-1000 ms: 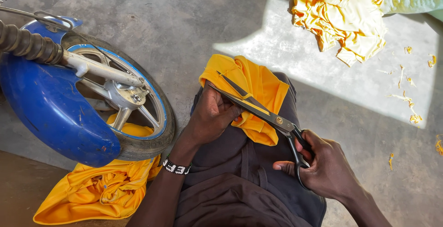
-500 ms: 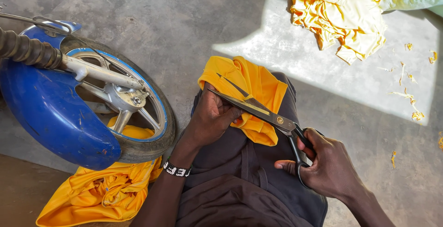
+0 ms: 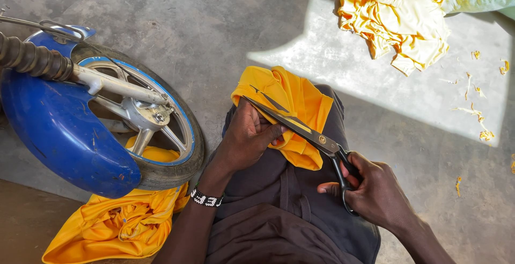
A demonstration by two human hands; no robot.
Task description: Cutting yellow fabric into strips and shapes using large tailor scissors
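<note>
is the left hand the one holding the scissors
No, the right hand grips the scissors, while the left hand pins the orange cloth.

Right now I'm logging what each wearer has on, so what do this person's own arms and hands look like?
Both arms are bare, with no sleeves and no gloves. The left hand has a beaded black-and-white wristband around its wrist. The right hand and its wrist wear nothing that shows: no ring, watch or band. Dark trousers cover the lap beneath them.

Under you the concrete floor (image 3: pixel 225 22) carries two yellow cloth piles (image 3: pixel 394 20) (image 3: pixel 118 224), scraps (image 3: pixel 475 108) and a wheel (image 3: pixel 155 130).
</note>
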